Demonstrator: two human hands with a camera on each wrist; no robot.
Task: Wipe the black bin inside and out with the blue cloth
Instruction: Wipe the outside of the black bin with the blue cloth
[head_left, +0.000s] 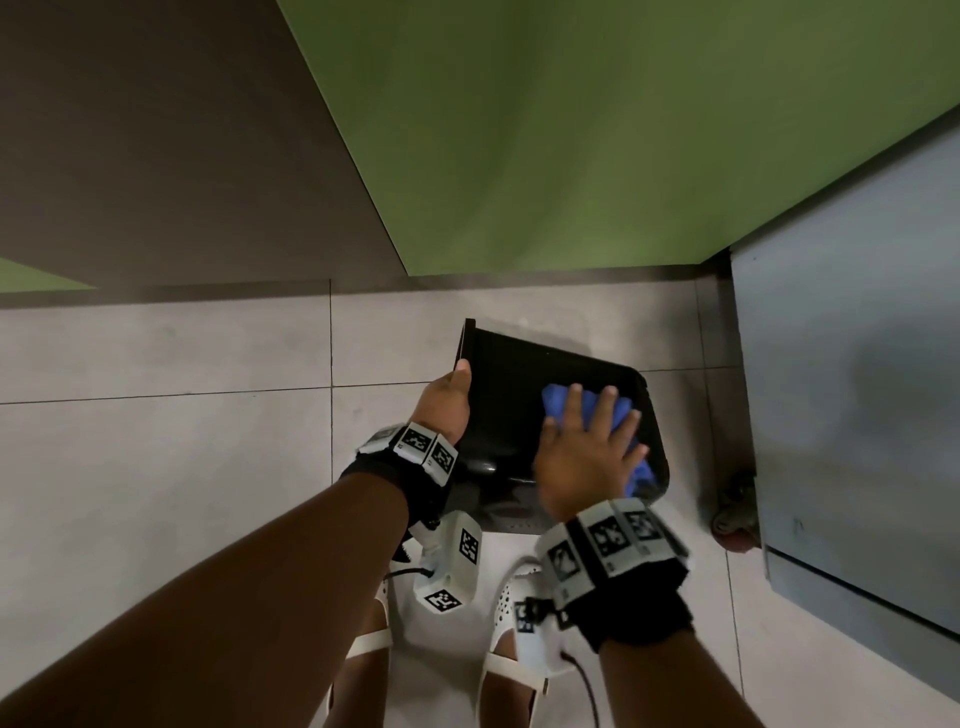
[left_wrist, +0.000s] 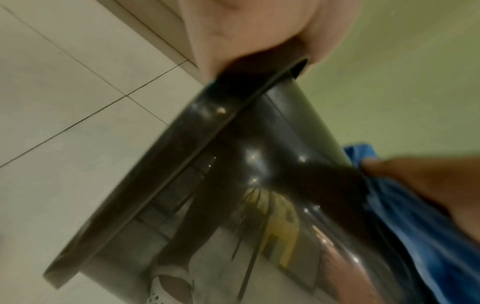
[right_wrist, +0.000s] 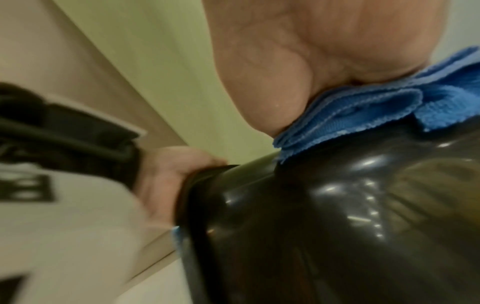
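your right hand (head_left: 587, 462) is lying flat, fingers straight and spread, pressing the blue cloth (head_left: 574, 408) against the outer wall of the black bin (head_left: 519, 395); the cloth is bunching under the palm, and a fold of it is trailing off to the right over the bin's curved edge. your left hand (head_left: 447, 405) is curling round the bin's rim at its left end, thumb lying along the rim's edge, fingers hidden behind it, so it is gripping and steadying while the right one wipes.

you are holding the bin off the tiled floor (head_left: 156, 441), just in front of you and above your feet, tipped on its side. its long axis is running left to right, with the open rim on the left under your left hand and the closed base toward the right, nearer your right hand. whether any part of it is touching the floor, you cannot tell from these views.

judging by the glossy side facing up, you are working on the outside. the next stroke probably turns on that left-to-right axis, with the left grip holding the rim firm.
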